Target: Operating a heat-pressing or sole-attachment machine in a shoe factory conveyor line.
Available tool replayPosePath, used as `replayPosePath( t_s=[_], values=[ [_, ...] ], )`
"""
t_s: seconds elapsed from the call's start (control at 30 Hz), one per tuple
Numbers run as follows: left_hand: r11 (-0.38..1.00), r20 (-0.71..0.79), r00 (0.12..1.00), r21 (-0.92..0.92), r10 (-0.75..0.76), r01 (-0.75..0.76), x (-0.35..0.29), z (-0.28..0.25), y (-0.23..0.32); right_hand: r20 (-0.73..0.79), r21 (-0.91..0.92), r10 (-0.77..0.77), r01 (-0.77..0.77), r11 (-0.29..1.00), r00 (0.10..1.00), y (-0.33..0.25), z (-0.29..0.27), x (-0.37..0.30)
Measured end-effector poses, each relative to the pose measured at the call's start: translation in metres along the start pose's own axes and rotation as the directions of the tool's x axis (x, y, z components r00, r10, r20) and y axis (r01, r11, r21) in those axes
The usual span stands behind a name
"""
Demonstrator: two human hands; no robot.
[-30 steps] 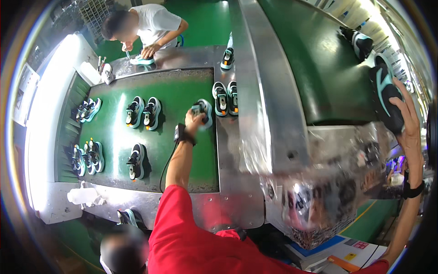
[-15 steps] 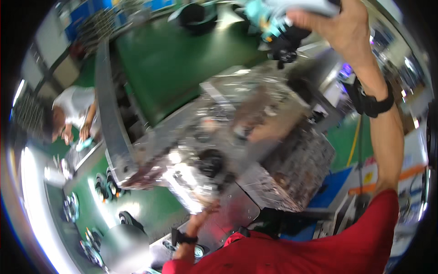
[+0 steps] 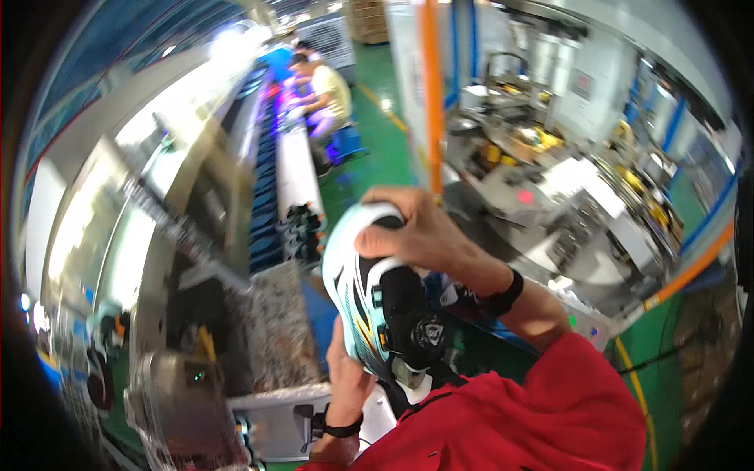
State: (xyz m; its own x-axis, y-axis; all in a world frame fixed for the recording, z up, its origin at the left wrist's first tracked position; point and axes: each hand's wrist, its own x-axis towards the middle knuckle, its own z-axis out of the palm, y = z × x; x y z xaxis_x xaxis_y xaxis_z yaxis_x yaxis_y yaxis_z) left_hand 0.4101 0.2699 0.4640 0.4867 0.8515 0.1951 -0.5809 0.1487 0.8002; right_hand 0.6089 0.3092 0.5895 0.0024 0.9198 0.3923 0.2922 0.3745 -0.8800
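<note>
A white and mint sneaker (image 3: 345,275) with black panels and orange accents is tilted in front of my chest, between both hands. Across its upper end lies my right hand (image 3: 420,235), closed with the thumb pressed on the shoe. My left hand (image 3: 348,373) grips the lower side, its thumb pointing up along the shoe and some fingers hidden. A black part (image 3: 416,326) with a round emblem shows on the sneaker's near right side. Black bands circle both wrists.
At left stands a mottled block (image 3: 279,330) beside a blurred long machine (image 3: 196,228). Several dark shoes (image 3: 302,231) sit at the near end of a line where people (image 3: 326,94) work. A round grey work surface (image 3: 542,228) with tools and an orange post (image 3: 430,86) are at right.
The view has swung right. Earlier my right hand held a shoe up high and my left hand was low by a shiny foil-wrapped surface; now both hands are on the sneaker near my body.
</note>
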Motion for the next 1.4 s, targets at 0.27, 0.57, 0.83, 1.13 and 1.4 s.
replayPosePath(
  t_s=[0.27, 0.57, 0.83, 1.13, 1.4],
  values=[
    [0.96, 0.123, 0.952, 0.069, -0.279, 0.272, 0.067, 0.165, -0.155, -0.445, 0.576, 0.428, -0.114, 0.809, 0.786, 0.123, -0.173, -0.217],
    [0.836, 0.512, 0.725, 0.525, -0.461, 0.16, 0.115, 0.305, -0.324, -0.901, 0.33, 0.321, -0.02, 0.944, 0.292, 0.171, -0.295, -0.354],
    [0.724, 0.482, 0.738, 0.689, -0.471, 0.012, 0.208, 0.427, -0.508, -0.993, 0.118, 0.114, -0.216, 0.969, -0.031, 0.147, -0.379, -0.453],
    [0.365, 0.204, 0.906, 0.929, -0.372, -0.06, 0.308, 0.399, -0.689, -0.975, 0.162, 0.049, -0.539, 0.827, -0.219, 0.128, -0.388, -0.449],
    [0.526, 0.166, 0.501, 0.344, -0.85, 0.778, 0.3, 0.353, -0.52, -0.924, 0.11, 0.374, -0.879, 0.464, 0.081, 0.186, -0.56, -0.348]
  ],
)
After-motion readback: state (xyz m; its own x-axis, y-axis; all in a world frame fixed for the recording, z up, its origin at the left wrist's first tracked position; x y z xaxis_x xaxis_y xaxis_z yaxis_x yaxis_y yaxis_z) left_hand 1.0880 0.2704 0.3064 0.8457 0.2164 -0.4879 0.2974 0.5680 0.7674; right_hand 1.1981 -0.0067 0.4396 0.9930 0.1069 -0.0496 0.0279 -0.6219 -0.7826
